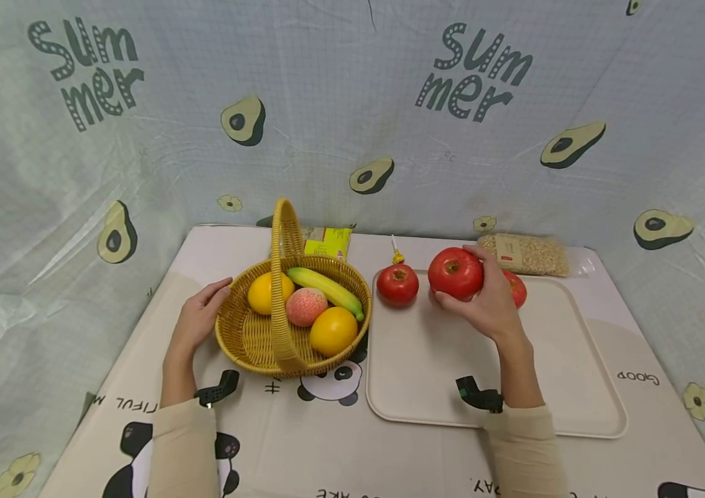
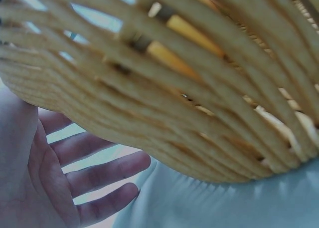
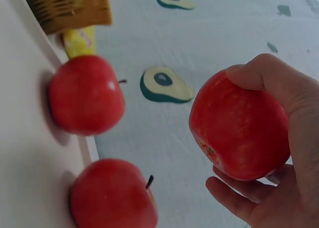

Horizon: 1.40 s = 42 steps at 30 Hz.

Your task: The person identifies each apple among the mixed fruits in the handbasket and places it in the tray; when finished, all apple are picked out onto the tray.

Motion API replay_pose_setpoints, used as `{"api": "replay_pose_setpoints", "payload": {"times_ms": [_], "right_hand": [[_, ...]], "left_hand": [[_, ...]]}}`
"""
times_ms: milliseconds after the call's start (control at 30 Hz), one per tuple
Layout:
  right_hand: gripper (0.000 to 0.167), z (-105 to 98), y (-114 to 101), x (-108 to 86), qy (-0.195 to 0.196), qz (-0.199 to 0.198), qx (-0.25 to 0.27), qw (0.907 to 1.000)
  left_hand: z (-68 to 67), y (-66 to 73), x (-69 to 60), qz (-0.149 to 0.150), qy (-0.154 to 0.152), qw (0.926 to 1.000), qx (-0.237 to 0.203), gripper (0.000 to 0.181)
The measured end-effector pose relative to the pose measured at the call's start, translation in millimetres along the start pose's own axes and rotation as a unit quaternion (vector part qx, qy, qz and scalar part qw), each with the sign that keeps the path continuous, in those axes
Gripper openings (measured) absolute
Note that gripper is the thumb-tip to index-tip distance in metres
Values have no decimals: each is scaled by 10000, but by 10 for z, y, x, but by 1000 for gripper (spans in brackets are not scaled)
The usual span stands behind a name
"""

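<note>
My right hand (image 1: pixel 486 297) grips a red apple (image 1: pixel 455 273) above the far part of a beige tray (image 1: pixel 439 373). In the right wrist view the thumb lies over the apple (image 3: pixel 241 125), with the other fingers below it. Two more red apples sit on the tray, one on the left (image 1: pixel 398 285) and one partly behind my hand (image 1: pixel 515 289). Beside the left rim of a woven basket (image 1: pixel 252 356) is my left hand (image 1: pixel 198 318), its fingers extended. The basket holds two orange-yellow fruits (image 1: pixel 333 331), a pink peach-like fruit (image 1: pixel 306 307) and a banana (image 1: pixel 327 287).
Behind the basket lies a yellow packet (image 1: pixel 327 243). A lollipop (image 1: pixel 397 252) is just beyond the tray's far edge. A clear bag of beige beans or grains (image 1: pixel 526 254) lies at the back right. The basket's tall handle (image 1: pixel 279 297) arches over the fruit.
</note>
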State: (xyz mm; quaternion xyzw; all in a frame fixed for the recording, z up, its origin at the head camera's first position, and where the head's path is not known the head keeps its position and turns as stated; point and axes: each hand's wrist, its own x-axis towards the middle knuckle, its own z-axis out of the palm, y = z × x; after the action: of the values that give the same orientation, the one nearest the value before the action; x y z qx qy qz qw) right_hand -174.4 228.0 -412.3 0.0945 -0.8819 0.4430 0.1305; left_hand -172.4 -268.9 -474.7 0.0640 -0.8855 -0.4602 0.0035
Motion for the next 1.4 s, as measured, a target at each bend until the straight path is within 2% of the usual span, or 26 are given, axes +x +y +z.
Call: {"api": "replay_pose_setpoints", "payload": {"times_ms": [233, 567, 800, 1033, 1233, 1400], "right_hand": [[88, -198, 126, 12, 503, 514, 90, 9974], [91, -483, 304, -39, 1180, 1466, 119, 9821], [89, -613, 484, -80, 1692, 1870, 266, 9673], [87, -690, 648, -113, 2199, 2219, 492, 9487], [88, -727, 780, -119, 2410, 2694, 685, 9299], [88, -727, 888, -135, 2433, 2973, 657, 9209]], "left_hand": [[-1, 4, 6, -5, -11, 10000, -23, 64], [-5, 13, -6, -45, -55, 10000, -22, 65], [-3, 20, -10, -81, -100, 9999, -54, 65], [-2, 26, -4, -102, -107, 9999, -49, 65], [5, 37, -4, -162, -128, 9998, -8, 66], [8, 35, 1, -144, -125, 9998, 5, 66]]}}
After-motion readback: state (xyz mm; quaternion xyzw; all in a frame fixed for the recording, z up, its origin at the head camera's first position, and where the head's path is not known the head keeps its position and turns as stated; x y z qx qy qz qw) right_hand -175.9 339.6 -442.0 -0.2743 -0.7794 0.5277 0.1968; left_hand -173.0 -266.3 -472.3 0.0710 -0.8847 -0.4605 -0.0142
